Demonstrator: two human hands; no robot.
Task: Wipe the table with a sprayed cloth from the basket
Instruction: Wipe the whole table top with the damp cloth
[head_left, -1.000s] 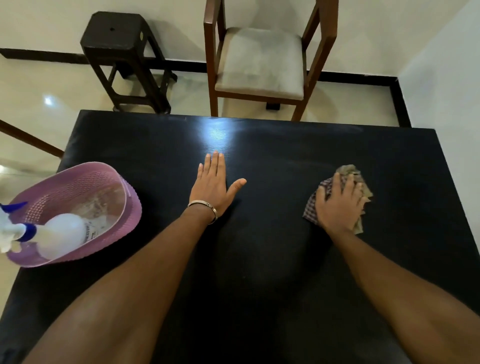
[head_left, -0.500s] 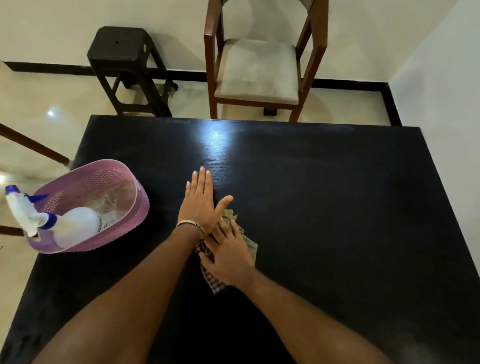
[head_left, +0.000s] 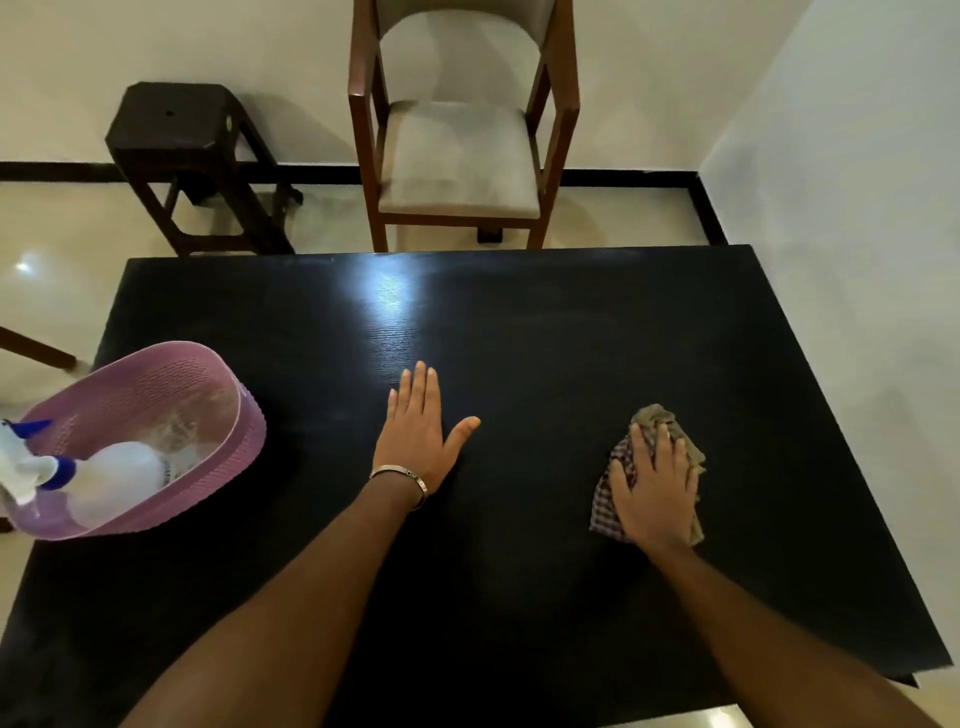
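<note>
A black table (head_left: 519, 332) fills most of the view. My right hand (head_left: 657, 491) presses a crumpled checked cloth (head_left: 608, 506) flat against the right part of the tabletop, fingers spread over it. My left hand (head_left: 418, 436) lies flat, palm down, on the middle of the table, holding nothing; a bracelet circles its wrist. A pink perforated basket (head_left: 228, 452) stands at the table's left edge. In it lies a white spray bottle (head_left: 111, 475) with a blue nozzle pointing left over the rim.
Behind the table's far edge stands a wooden chair (head_left: 460, 156) with a beige seat. A dark stool (head_left: 179, 124) is to its left. A white wall (head_left: 857, 208) runs close along the table's right side.
My right hand swept the cloth from the right to the middle beside my left hand, then back out to the right. My left hand stayed flat in place.
</note>
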